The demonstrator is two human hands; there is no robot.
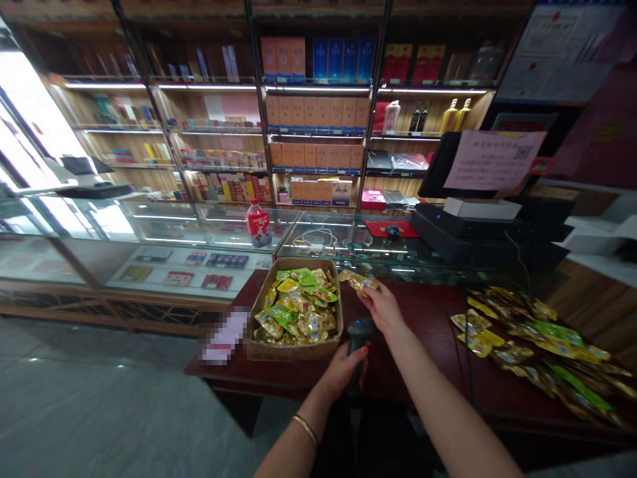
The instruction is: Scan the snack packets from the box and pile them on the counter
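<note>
My left hand (342,369) is wrapped round the handle of a dark barcode scanner (361,328), near the front edge of the dark red desk (423,307). Between the fingers of my right hand (384,307) is a gold snack packet (354,281), held above the desk, just right of a cardboard box (294,352). Gold, yellow and green snack packets (298,302) fill that box. On the right side of the desk lies a loose spread of similar packets (537,338).
A glass display counter (209,229) runs behind the desk, with a red-labelled bottle (257,224) and a white cable (315,246) on it. A monitor bearing a paper sheet (490,159) stands at the right. A thin black cord (468,345) crosses the desk. Stocked shelves (316,136) line the wall.
</note>
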